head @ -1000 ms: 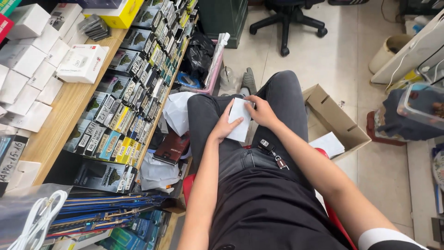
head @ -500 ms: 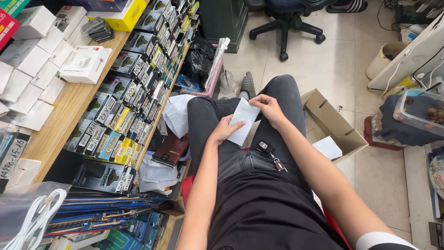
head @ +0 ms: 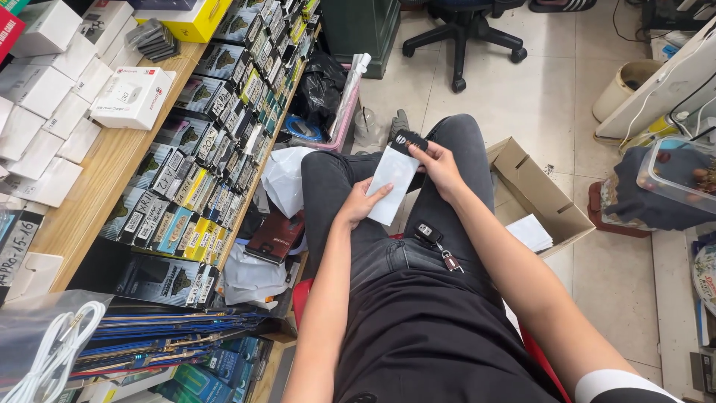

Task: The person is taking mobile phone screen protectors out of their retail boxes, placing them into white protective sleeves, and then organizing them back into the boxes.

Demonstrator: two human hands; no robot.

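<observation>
- Your right hand (head: 440, 169) pinched a small black card (head: 409, 142), half out of a white envelope's (head: 391, 185) top.
- Your left hand (head: 363, 203) clasped the envelope's lower edge, over your lap.
- A cardboard box (head: 538, 195) sat on the floor just beside your right leg.

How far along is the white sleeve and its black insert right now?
In hand: the left hand holds the white sleeve over the lap; the right hand pinches a black item sticking partly out of its top. Most of that item is hidden inside. Done, perhaps: white packets lie in the cardboard box.
</observation>
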